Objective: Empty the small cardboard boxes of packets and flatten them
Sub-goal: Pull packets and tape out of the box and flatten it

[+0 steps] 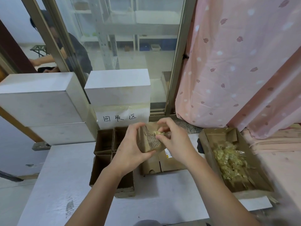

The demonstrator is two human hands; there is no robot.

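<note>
— What's the small box (147,139) look like?
— Brown corrugated card, tilted, open end up, held above the desk (65,168). My left hand (130,144) grips its side.
— And your right hand (172,139)?
— It pinches a yellowish clear packet (158,132) at the box's mouth; more packets fill the tray (210,144) beside.

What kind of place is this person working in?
Probably a small packing or sorting workshop: a tray of clear packets, empty cardboard boxes, a handwritten paper sign, and storage shelves behind glass.
</note>
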